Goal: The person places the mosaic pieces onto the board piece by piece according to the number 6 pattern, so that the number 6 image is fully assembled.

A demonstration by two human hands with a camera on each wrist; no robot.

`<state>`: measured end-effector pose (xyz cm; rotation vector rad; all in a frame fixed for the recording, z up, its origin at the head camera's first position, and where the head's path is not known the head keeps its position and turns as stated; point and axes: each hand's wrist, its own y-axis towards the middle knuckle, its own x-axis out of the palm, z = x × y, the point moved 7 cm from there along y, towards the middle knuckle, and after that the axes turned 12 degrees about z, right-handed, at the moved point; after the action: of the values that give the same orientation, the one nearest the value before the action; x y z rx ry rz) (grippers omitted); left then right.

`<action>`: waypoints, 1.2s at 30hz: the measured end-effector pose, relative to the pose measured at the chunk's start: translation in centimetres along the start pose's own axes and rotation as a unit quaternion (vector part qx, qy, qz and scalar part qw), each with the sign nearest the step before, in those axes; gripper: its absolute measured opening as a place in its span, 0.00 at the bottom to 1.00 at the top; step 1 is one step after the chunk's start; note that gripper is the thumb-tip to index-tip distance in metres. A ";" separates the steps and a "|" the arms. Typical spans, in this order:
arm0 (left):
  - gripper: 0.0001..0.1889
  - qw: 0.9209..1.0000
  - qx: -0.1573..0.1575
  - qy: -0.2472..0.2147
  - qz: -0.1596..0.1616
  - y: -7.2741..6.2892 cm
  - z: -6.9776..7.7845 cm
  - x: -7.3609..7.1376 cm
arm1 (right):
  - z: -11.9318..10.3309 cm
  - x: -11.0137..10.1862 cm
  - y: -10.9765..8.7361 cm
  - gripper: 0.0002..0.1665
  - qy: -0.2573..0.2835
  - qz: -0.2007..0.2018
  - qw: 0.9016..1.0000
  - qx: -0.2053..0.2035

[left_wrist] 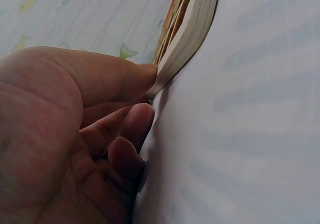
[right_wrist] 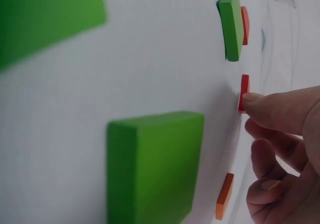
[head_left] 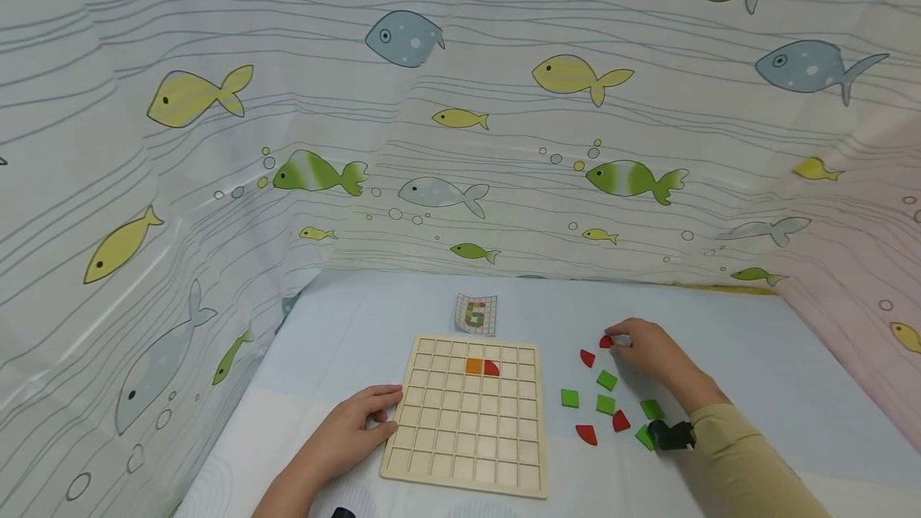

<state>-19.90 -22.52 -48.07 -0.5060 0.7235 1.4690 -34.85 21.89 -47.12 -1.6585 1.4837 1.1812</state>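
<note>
A pale wooden grid board point(head_left: 471, 424) lies flat on the table. In its upper part sit an orange square tile point(head_left: 473, 366) and, right beside it, a red quarter-circle tile point(head_left: 492, 368). My left hand point(head_left: 354, 432) is at the board's left side, thumb and fingertips touching the edge; the left wrist view shows the thumb against the board's corner point(left_wrist: 192, 41), other fingers loosely bent on the cloth. Right of the board, my right hand point(head_left: 651, 352) pinches another red quarter-circle tile point(head_left: 606, 341) at the table surface. Its thumb covers part of that tile point(right_wrist: 244, 86) in the right wrist view.
Between board and right arm lie several green square tiles point(head_left: 570, 398) and loose red quarter-circle tiles point(head_left: 586, 434). An orange tile point(right_wrist: 224, 196) lies near the right fingers. Behind the board is a pattern card point(head_left: 476, 314). Fish-print sheets point(head_left: 446, 142) hang around the table.
</note>
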 end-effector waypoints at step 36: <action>0.24 1.000 0.005 -0.007 0.003 0.1 -0.2 0.1 | -3.5 -0.8 -0.4 0.16 -0.011 0.011 0.996 -0.086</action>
<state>-19.98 -22.55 -48.27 -0.4865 0.7217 1.4730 -33.68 19.20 -44.95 -1.7400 1.4232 1.3680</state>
